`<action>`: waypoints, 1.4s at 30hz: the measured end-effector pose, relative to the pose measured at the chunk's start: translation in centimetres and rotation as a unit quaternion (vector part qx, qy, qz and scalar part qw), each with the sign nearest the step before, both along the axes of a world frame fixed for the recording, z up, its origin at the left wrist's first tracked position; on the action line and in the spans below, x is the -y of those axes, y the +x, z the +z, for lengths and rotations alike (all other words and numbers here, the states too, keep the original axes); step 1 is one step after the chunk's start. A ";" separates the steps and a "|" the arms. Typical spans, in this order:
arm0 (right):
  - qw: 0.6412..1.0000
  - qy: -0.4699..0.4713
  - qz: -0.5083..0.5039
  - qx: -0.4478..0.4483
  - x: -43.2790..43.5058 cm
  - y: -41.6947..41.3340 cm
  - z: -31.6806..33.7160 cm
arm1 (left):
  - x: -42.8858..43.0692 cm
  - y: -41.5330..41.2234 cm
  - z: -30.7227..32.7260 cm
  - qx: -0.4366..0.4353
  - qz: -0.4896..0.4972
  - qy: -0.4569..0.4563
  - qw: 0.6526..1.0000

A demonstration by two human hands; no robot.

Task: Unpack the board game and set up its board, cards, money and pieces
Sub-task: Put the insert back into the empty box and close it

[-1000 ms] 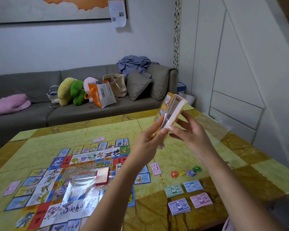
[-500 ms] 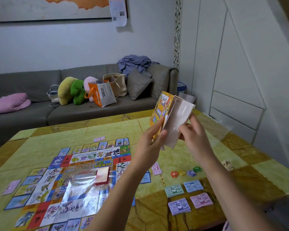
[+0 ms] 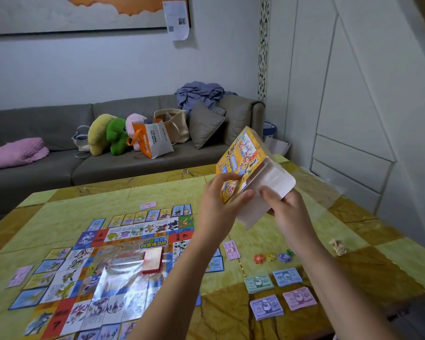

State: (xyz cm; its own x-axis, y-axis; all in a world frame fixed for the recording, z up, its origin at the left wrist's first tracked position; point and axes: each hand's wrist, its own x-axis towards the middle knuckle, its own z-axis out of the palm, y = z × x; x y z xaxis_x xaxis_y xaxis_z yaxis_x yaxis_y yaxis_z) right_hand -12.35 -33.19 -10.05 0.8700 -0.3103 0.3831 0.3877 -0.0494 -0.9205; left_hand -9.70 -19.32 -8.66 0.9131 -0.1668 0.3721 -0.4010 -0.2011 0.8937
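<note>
Now the left hand (image 3: 220,207) grips the yellow printed cardboard box (image 3: 239,155), and the right hand (image 3: 288,213) pinches its white flap (image 3: 274,180). Probably a last check inside; next, empty it or set it aside.

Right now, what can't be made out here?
Box contents: head view, hidden by the white flap and the grip of left hand and right hand.
Board: near edge cut off at frame bottom; middle lost to glare off the plastic sheet.
Money values and shapes of pieces: too small.

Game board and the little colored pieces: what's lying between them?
One pink paper slip lies between the game board and the colored pieces, in the head view.
</note>
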 end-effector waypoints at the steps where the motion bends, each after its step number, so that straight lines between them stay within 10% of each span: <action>1: 1.000 0.013 0.018 0.001 0.0 0.0 0.0 | -0.1 0.1 0.1 0.003 0.008 -0.008 1.000; 13: 0.986 0.156 0.066 -0.006 0.0 0.1 -0.8 | 0.4 0.3 -0.5 0.005 0.076 0.004 0.997; 25: 0.962 0.264 0.068 0.032 1.6 -0.3 -0.6 | -0.9 0.6 0.3 -0.190 -0.165 -0.240 0.938; 42: 0.981 0.188 0.033 0.035 4.3 -1.0 -0.3 | 2.8 0.4 1.0 -0.072 -0.085 -0.158 0.981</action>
State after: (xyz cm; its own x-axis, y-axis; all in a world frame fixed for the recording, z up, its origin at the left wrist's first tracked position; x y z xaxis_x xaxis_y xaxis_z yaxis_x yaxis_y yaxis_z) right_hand -13.33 -37.48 -10.33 0.8682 -0.3851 0.3129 0.4423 0.3149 -0.8398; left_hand -9.31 -22.15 -7.70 0.9290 -0.2183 0.2987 -0.2696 0.1536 0.9506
